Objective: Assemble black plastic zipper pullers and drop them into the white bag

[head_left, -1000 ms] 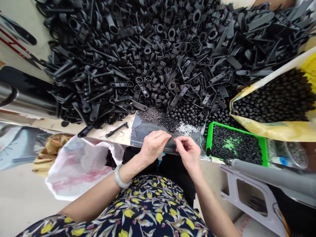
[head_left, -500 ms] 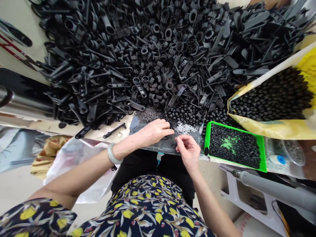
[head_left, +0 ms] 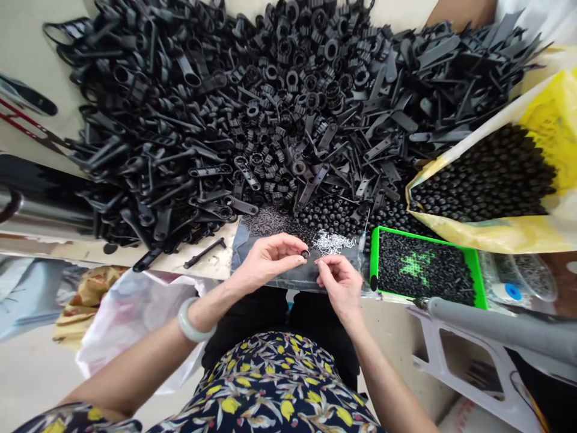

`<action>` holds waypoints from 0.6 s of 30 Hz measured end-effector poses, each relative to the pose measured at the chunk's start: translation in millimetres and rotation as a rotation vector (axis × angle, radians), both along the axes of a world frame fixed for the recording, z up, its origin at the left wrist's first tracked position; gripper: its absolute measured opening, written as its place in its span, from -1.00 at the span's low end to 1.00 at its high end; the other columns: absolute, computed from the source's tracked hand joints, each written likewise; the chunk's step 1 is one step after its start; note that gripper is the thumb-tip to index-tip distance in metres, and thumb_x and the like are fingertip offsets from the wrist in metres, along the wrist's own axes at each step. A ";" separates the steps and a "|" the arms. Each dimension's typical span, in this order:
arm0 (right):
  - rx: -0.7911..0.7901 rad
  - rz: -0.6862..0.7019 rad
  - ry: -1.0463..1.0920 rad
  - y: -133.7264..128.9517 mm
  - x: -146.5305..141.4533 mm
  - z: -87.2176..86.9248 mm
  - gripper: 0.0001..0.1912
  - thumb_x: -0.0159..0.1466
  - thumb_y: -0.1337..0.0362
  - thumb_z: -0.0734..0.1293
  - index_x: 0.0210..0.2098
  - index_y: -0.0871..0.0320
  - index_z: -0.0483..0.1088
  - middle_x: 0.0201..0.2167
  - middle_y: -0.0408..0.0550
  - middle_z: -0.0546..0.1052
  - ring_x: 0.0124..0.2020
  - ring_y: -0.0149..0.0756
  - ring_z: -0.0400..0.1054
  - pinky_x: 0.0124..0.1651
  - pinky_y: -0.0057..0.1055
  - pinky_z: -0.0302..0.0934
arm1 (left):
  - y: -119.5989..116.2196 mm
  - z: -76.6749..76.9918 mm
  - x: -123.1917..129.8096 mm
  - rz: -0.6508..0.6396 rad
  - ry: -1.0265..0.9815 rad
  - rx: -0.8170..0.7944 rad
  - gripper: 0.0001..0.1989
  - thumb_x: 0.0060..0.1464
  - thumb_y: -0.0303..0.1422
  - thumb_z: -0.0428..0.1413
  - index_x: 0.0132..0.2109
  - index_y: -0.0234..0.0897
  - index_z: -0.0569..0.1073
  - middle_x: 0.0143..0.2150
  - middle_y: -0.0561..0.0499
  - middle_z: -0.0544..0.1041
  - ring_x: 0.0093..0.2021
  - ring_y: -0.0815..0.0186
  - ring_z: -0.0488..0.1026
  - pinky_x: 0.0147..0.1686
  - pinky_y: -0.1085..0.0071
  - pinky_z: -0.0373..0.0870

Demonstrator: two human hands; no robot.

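My left hand (head_left: 271, 257) pinches a small round black bead (head_left: 305, 254) between thumb and fingertips, above the dark work mat (head_left: 288, 276). Just to its right, my right hand (head_left: 339, 281) is closed in a pinch; something tiny sits at its fingertips, too small to name. The two hands are close but apart. Beyond them lie a heap of short silvery pins (head_left: 332, 242), a pile of loose black beads (head_left: 331, 215) and a patch of fine dark bits (head_left: 265, 221). A small screwdriver (head_left: 363, 239) rests right of the pins.
Black plastic arms (head_left: 157, 144) and ribbed rings (head_left: 274, 144) are heaped across the back. At right stand a green tray (head_left: 480, 279) of small black parts and a yellow bag (head_left: 478, 239) full of beads. One black lever (head_left: 205, 253) lies at the left edge.
My left hand has drawn back from the mat beside the pins and now shows a black bead in its fingertips. My right hand stays pinched nearby. The view has shifted slightly.
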State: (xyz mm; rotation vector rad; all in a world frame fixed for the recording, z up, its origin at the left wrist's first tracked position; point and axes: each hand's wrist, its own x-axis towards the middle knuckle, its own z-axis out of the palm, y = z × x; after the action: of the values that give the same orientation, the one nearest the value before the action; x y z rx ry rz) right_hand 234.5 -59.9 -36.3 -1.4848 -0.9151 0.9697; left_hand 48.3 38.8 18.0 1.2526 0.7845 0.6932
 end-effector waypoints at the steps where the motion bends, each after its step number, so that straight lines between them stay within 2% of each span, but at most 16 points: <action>1: -0.003 -0.001 -0.004 0.2 0.0 0.3 -0.78 0.35 0.08 0.44 -0.26 0.10 0.51 -0.54 -0.19 0.52 -0.60 -0.42 0.36 -0.51 -0.49 0.26 | -7.4 -1.8 0.8 0.038 -0.082 -0.108 -0.79 0.13 -0.34 0.37 -0.10 -0.29 0.61 -0.21 -0.03 0.70 -0.23 0.32 0.65 -0.12 0.41 0.58; 4: -0.011 -0.006 -0.005 -0.3 -0.3 1.3 -0.79 0.34 0.08 0.45 -0.26 0.10 0.51 -0.54 -0.19 0.52 -0.60 -0.43 0.36 -0.50 -0.49 0.27 | -22.2 -6.0 4.1 0.138 -0.244 -0.313 -0.79 0.08 -0.36 0.41 -0.16 -0.29 0.61 -0.15 -0.05 0.72 -0.20 0.30 0.68 -0.06 0.38 0.61; 7: -0.020 -0.009 0.001 -1.7 -0.7 1.5 -0.79 0.34 0.09 0.45 -0.25 0.10 0.51 -0.55 -0.20 0.52 -0.59 -0.44 0.37 -0.49 -0.50 0.27 | -28.3 -6.1 5.6 0.178 -0.293 -0.379 -0.79 0.06 -0.35 0.43 -0.18 -0.29 0.62 -0.13 -0.06 0.72 -0.19 0.30 0.68 -0.05 0.37 0.62; 10: -0.027 -0.001 -0.007 -2.6 -0.9 1.3 -0.79 0.34 0.08 0.45 -0.24 0.10 0.51 -0.55 -0.21 0.51 -0.58 -0.43 0.37 -0.48 -0.49 0.27 | -31.4 -5.8 4.5 0.185 -0.262 -0.296 -0.82 0.09 -0.35 0.41 -0.19 -0.30 0.62 -0.12 -0.07 0.71 -0.17 0.32 0.67 -0.04 0.39 0.61; 12: -0.025 0.007 -0.015 -2.7 -1.0 1.0 -0.79 0.35 0.08 0.45 -0.24 0.10 0.51 -0.56 -0.21 0.50 -0.58 -0.43 0.36 -0.48 -0.49 0.27 | -33.4 -6.7 3.4 0.186 -0.224 -0.206 -0.79 0.11 -0.36 0.40 -0.11 -0.29 0.62 -0.12 -0.06 0.70 -0.15 0.34 0.65 -0.02 0.43 0.58; 16: -0.024 0.008 -0.017 -2.3 -1.3 0.3 -0.79 0.35 0.09 0.44 -0.23 0.10 0.52 -0.55 -0.21 0.51 -0.58 -0.43 0.36 -0.48 -0.49 0.27 | -37.1 -9.0 1.4 0.210 -0.172 -0.106 -0.48 0.16 -0.37 0.37 0.21 -0.17 0.43 -0.12 -0.02 0.70 -0.12 0.35 0.64 -0.02 0.44 0.56; 18: -0.021 0.008 -0.019 -2.2 -1.4 0.7 -0.80 0.35 0.09 0.44 -0.23 0.10 0.52 -0.54 -0.21 0.51 -0.58 -0.43 0.36 -0.48 -0.49 0.26 | -37.3 -9.8 -0.2 0.214 -0.111 -0.029 -0.57 0.21 -0.33 0.33 0.17 -0.18 0.43 -0.13 -0.03 0.69 -0.13 0.32 0.65 -0.06 0.40 0.57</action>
State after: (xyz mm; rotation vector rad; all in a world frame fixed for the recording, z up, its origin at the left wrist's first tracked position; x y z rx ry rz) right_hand 233.1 -62.2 -35.6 -1.5116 -0.9271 0.9756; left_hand 48.0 1.4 8.1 1.1034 0.8409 0.9139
